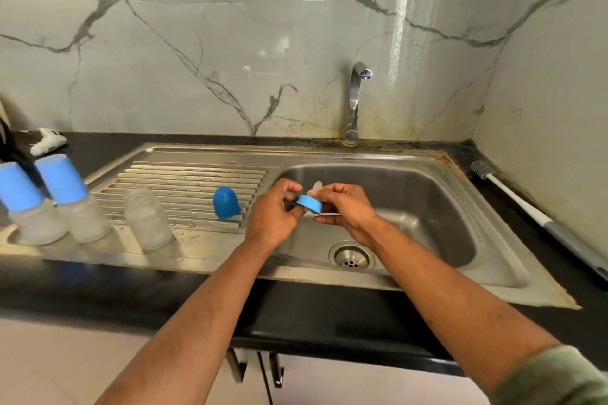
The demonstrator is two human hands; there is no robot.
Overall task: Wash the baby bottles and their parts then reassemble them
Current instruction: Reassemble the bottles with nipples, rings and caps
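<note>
Both hands meet over the left edge of the sink basin [427,207]. My left hand [273,217] and my right hand [345,207] together pinch a blue screw ring [309,204] with a clear teat [316,188] poking up through it. On the ribbed drainboard [184,181] lies a blue cap [225,202] on its side. An open clear bottle body [148,219] stands left of it. Two assembled bottles with blue caps, one [70,204] beside the other [28,207], stand at the far left.
A chrome tap [354,102] rises behind the basin, with no water running. A white-handled bottle brush [513,197] lies on the black counter at the right. A drain [352,256] sits in the basin floor. A cloth [46,140] rests at the back left.
</note>
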